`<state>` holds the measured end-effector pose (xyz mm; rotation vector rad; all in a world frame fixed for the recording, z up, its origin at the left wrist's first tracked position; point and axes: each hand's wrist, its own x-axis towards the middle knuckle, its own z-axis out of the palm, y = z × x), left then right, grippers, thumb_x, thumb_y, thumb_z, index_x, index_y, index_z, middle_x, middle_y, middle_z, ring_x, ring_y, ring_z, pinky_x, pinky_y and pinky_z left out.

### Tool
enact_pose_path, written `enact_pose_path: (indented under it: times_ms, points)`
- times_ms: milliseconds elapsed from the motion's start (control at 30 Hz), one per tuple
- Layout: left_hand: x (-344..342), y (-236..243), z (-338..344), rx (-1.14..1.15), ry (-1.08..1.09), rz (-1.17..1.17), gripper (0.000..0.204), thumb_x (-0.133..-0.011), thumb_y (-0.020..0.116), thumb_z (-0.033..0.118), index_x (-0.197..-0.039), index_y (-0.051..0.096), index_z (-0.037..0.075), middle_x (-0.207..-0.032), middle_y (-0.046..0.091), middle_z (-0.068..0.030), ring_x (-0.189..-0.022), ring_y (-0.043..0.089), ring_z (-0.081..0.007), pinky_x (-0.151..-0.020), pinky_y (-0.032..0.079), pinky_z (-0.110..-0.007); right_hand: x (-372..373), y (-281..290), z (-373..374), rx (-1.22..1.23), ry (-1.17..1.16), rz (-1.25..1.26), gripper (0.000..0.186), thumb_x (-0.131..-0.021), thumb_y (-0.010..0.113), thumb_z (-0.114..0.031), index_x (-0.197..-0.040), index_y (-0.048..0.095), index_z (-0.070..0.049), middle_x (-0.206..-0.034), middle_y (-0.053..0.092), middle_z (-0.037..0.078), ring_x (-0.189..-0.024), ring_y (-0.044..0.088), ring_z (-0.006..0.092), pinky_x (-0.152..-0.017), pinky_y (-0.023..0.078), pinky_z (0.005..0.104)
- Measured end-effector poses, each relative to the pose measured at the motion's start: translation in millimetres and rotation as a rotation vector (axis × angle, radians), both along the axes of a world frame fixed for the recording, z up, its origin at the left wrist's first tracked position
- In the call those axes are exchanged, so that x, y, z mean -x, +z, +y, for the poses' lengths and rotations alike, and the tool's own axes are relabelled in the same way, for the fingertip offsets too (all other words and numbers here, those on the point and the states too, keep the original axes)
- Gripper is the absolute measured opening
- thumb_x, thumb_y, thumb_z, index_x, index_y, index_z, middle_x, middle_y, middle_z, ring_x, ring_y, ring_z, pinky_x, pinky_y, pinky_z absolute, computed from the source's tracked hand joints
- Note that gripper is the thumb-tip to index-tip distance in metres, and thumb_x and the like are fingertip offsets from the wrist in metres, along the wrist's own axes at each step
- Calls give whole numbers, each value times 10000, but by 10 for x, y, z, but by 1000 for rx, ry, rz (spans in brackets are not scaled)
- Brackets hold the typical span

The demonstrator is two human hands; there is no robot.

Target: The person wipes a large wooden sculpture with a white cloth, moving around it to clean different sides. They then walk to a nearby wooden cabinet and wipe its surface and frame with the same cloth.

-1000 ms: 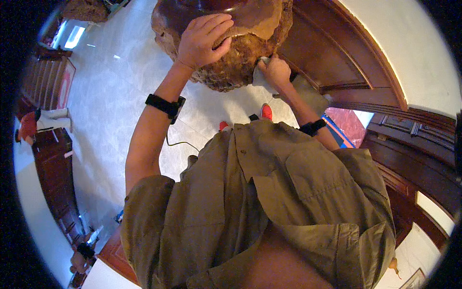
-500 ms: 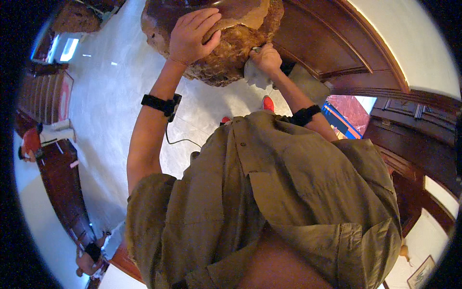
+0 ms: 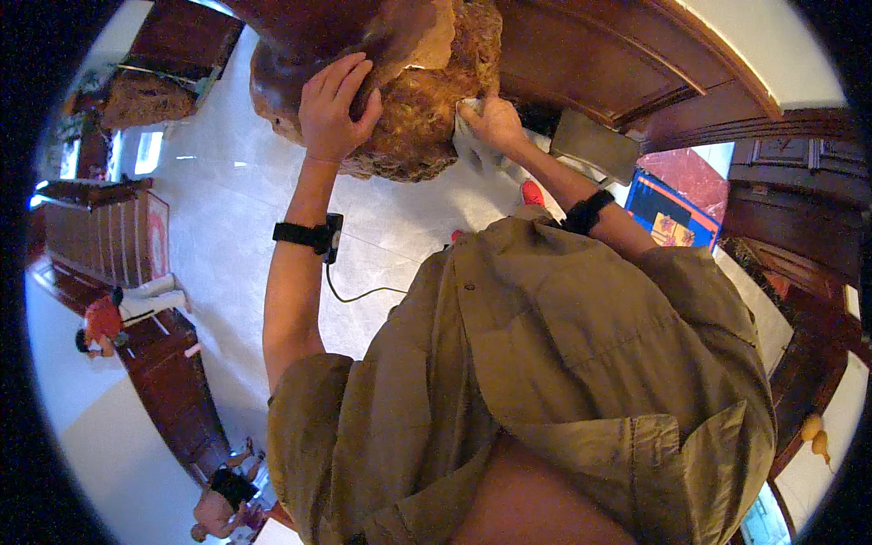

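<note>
A large brown block of natural wood [image 3: 413,113], like a tree root, with a glossy dark top and a rough, craggy side, stands at the top of the view. On the edge of its polished top lies my left hand [image 3: 334,109], palm down, fingers stretched out and thumb apart. My right hand [image 3: 493,125] is closed on a pale grey-white cloth [image 3: 470,150] at the rough right side of the wood. Part of the cloth hangs below the fingers. Each wrist wears a black strap, and a thin cable runs from the left one.
Dark wood panelling [image 3: 581,59] rises close by on the right, with a grey stone-like block [image 3: 595,145] at its foot. My red shoe [image 3: 533,193] stands on the pale shiny floor [image 3: 227,236]. Two people, one in a red top [image 3: 103,318], are at the far left.
The view has shifted, so the wood sits farther left. My left hand stays on the top edge; my right hand, still gripping the cloth, stays against the side, its wrist turned slightly.
</note>
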<state>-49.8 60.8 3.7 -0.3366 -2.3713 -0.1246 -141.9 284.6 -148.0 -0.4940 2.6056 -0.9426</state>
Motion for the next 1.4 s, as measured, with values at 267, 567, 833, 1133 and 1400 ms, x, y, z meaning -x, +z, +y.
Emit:
enact_pose_path:
  times_ms: [267,567,833,1133,1400]
  points:
    - [99,97,155,40,-20,-30,337,-715,686,180,-1041,648,103,-1087,630,-51,-988,583,-249,-870,434,-360,92,-64,-67,-49,61,156,664,-793,625,-411,-1116,393,121,-772,644,236,-733,643,391,-641,519,463]
    - [1408,560,836,-6,-166,-1,268,-779,683,230,-1005,649,88,-1084,624,-90,-1019,578,-296,-884,455,-372,247,17,170,-37,214,-70,690,-754,690,-335,-1215,388,79,-842,642,233,-818,639,378,-708,512,454]
    - [1762,169,520,183,134,-253,499,-822,623,410,-1176,579,61,-1257,552,-125,-1193,485,-307,-1012,356,-411,835,-472,768,363,-50,-197,637,-715,719,-552,-979,625,20,-822,638,189,-764,623,310,-702,478,388]
    - [1831,227,607,92,158,-288,491,-789,656,406,-1146,603,74,-1244,569,-103,-1167,511,-294,-990,381,-413,1019,-637,123,658,-106,-289,497,-743,711,-338,-1100,569,-22,-934,648,183,-878,629,328,-761,499,419]
    - [1770,327,745,118,183,-212,504,-765,675,390,-1140,600,61,-1198,587,-121,-1135,526,-305,-972,396,-416,1342,-687,-162,43,-70,-221,683,-737,739,-327,-1215,459,72,-1092,575,233,-1053,570,299,-866,475,373]
